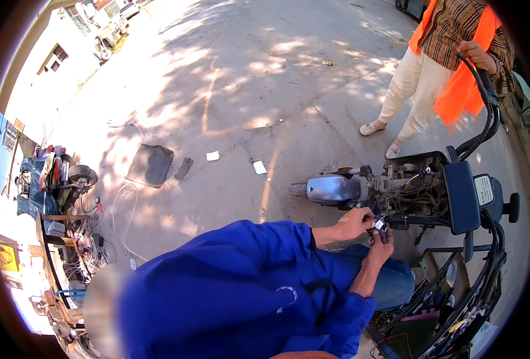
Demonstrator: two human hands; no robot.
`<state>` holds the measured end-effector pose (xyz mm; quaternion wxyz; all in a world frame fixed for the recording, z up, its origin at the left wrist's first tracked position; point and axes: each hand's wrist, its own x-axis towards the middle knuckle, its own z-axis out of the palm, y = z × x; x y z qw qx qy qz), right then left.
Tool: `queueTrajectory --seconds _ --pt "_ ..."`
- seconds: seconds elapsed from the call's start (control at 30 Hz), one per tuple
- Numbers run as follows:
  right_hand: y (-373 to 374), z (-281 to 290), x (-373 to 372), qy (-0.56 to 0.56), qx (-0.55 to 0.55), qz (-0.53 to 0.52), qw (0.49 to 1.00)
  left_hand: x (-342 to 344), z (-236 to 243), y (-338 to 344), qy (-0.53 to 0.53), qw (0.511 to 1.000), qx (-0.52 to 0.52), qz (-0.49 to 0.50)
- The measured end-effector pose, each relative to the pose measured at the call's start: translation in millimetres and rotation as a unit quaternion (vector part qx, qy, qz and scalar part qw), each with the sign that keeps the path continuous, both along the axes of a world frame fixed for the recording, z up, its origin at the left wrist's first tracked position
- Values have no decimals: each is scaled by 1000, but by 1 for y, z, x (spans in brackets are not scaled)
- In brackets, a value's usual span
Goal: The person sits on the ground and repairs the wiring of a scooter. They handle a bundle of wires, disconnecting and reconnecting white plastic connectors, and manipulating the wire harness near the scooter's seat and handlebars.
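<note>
Neither of my hands can be made out; a small strip of skin [304, 355] at the lower edge is too cut off to identify. Close in front, a co-worker in a blue jacket [217, 287] reaches to the right. The co-worker's two hands [369, 232] come together around a small white connector [379, 225] with red and dark wires. Those hands are beside a motor scooter [417, 185] whose panels are off, baring dusty wiring. Its silver front mudguard [333, 188] sits over a tyre pointing left.
At the upper right a person in an orange scarf [465, 99] stands with a hand on the black handlebar [486, 90]. A dark mat [150, 166] lies on the concrete. Wires and parts crowd a metal-framed rack [67, 239] on the left; a cluttered black frame [444, 299] stands lower right.
</note>
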<state>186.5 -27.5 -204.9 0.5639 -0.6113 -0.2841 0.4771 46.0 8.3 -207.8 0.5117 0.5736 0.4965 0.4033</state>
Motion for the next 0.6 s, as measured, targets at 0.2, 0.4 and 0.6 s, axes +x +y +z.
queueTrajectory --seconds 0.2,0.4,0.6 --pt "7 -3 -2 99 -8 -33 994 -11 -28 14 -20 998 -57 11" --pt "-8 -13 14 82 -9 -63 995 1 -32 8 -104 988 -107 26" --pt "-11 -9 17 83 -22 -39 996 3 -31 4 -139 982 -117 42"
